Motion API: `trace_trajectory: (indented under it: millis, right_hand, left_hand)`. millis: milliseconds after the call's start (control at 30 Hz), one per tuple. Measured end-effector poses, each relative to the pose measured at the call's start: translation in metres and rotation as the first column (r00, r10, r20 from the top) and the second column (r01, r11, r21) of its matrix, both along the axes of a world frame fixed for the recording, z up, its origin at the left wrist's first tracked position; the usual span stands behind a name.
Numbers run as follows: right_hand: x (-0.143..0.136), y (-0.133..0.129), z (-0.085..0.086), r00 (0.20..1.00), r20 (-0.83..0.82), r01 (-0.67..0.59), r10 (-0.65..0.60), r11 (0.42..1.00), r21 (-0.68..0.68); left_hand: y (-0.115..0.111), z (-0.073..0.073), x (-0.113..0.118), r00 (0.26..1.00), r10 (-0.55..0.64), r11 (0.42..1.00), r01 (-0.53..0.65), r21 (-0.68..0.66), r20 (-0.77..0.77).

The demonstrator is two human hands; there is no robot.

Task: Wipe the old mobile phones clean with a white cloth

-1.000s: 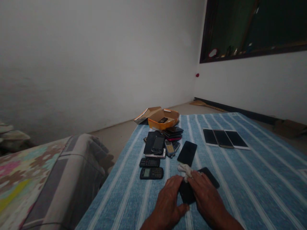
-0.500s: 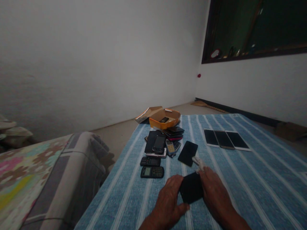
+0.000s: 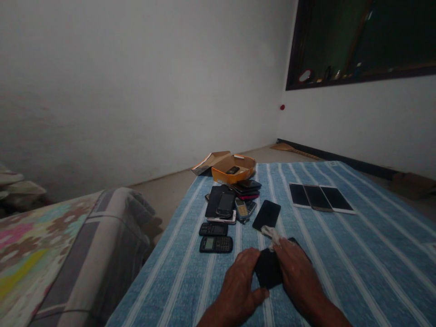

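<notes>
A black smartphone (image 3: 268, 271) lies flat on the blue striped cloth between my hands. My left hand (image 3: 237, 281) grips its left edge, thumb along the near side and fingers along the far side. Bunched under the fingers of my right hand (image 3: 297, 268) is a crumpled white tissue (image 3: 270, 233), pressed on the phone's upper face; this hand hides the middle of the phone. Just beyond, another dark smartphone (image 3: 267, 214) rests screen up. Two black keypad phones (image 3: 215, 245) sit to the left of my hands.
A pile of phones (image 3: 221, 202) stands in front of an open orange box (image 3: 234, 171) with a phone inside. Three smartphones (image 3: 318, 198) lie side by side at the right. The striped cloth (image 3: 368, 272) covers the surface; a patterned cover (image 3: 51, 240) drapes something at the left.
My right hand has slid left across the phone with the tissue, uncovering its far right corner. My left hand stays at the left edge.
</notes>
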State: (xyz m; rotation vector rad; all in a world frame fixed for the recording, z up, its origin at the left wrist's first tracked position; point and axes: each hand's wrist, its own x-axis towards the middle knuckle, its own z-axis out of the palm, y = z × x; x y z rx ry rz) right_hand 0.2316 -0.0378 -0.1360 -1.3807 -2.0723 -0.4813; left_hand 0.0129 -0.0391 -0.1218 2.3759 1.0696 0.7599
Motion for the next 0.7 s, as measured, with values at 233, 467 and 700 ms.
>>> trace_trajectory:
  millis: [233, 467, 700]
  right_hand:
    - [0.004, 0.003, -0.003, 0.995, -0.056, 0.074, -0.077, 0.996, -0.041]
    - [-0.031, -0.015, 0.001, 0.96, -0.096, -0.273, 0.264, 0.956, -0.102]
    - [-0.035, -0.02, 0.006, 0.948, -0.08, -0.312, 0.307, 0.948, -0.066]
  left_hand:
    - [0.0, -0.003, -0.001, 1.0, -0.008, 1.0, 0.007, 0.027, 0.023]
    - [0.0, 0.002, 0.002, 0.999, -0.008, 0.998, 0.005, 0.066, 0.048]
    - [-0.001, -0.003, 0.005, 0.998, 0.043, 0.996, -0.046, 0.078, 0.039]
